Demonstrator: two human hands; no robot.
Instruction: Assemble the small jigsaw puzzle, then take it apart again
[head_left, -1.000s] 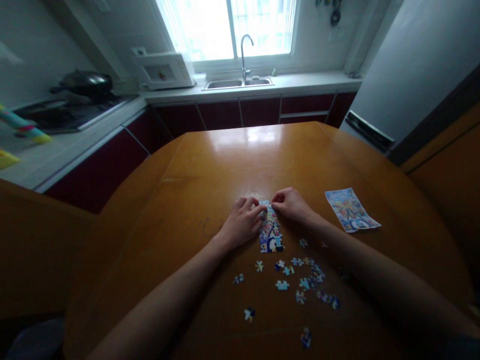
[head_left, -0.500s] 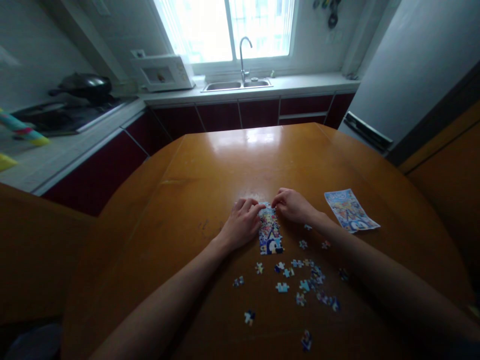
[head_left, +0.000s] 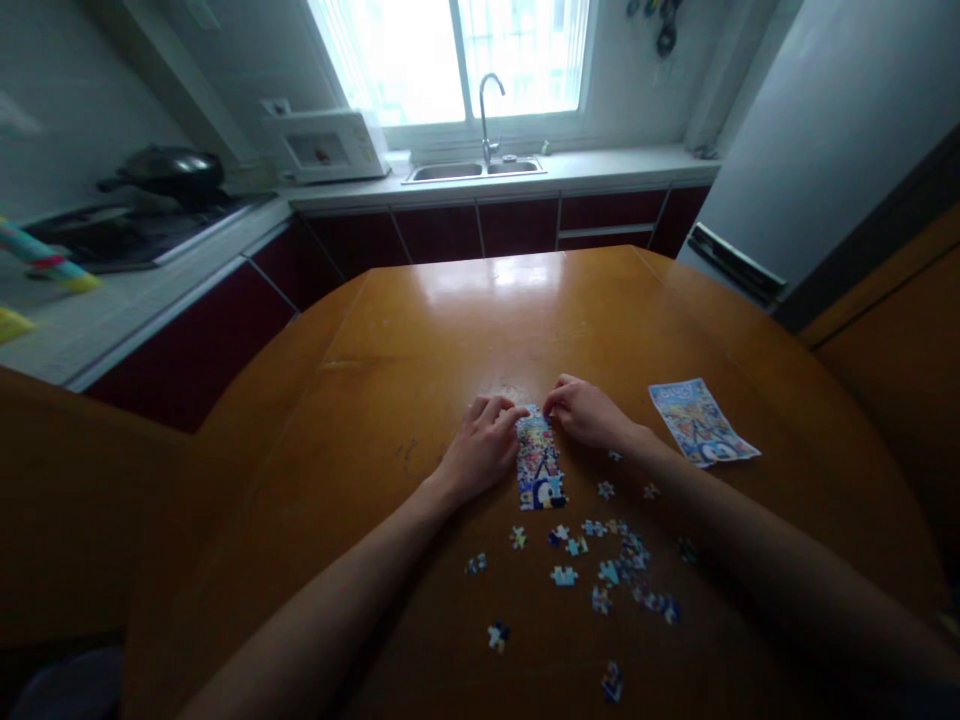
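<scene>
A partly joined jigsaw puzzle (head_left: 538, 460), a tall narrow strip of many colours with a dark blue and white figure at its near end, lies on the wooden table. My left hand (head_left: 486, 440) rests along its left side, fingers loosely bent and apart, the index fingertip touching the upper left edge. At the upper right corner, my right hand (head_left: 585, 408) has thumb and fingers pinched together on a puzzle piece, mostly hidden by the fingertips. Loose puzzle pieces (head_left: 564, 576) are scattered nearer to me, several of them clustered below my right forearm.
A creased picture sheet (head_left: 697, 420) with a similar design lies right of my right hand. Beyond the table (head_left: 450, 320) stand a counter with a sink (head_left: 450, 172), a faucet and a white microwave (head_left: 326, 147). A pan (head_left: 169, 170) sits on the stove at left; a fridge (head_left: 840, 130) is at right.
Both hands stay almost in place at the puzzle's upper end, with only a slight shift of the fingers. The loose pieces and the picture sheet lie as before.
</scene>
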